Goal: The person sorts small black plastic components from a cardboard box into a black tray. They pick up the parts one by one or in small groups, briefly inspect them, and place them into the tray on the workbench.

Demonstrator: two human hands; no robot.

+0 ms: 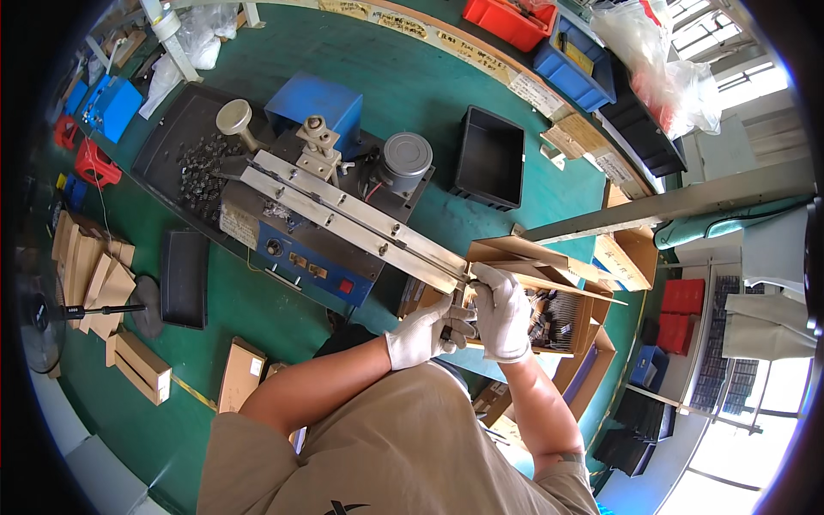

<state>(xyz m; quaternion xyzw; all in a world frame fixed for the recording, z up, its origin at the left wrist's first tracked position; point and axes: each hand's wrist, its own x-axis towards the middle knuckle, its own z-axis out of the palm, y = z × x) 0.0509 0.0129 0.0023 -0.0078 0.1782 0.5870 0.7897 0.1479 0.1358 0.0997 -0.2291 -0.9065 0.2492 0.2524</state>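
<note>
Both my hands wear white gloves, at the near end of a long pale metal guide rail (360,225) that slants across a bench machine. My left hand (427,333) is palm up with fingers curled around a small dark piece (447,333), its kind too small to tell. Close beside it, my right hand (503,313) pinches at the rail's tip; what its fingertips hold, if anything, is hidden. Just beyond the right hand, an open carton (562,348) contains many thin dark metal pieces (556,316).
The machine's blue control box (309,262) has a red switch. Small dark metal parts (206,176) lie heaped on a black tray at left. A black bin (491,159) sits behind the rail. Flattened cartons (90,257) and a fan (103,309) stand at far left.
</note>
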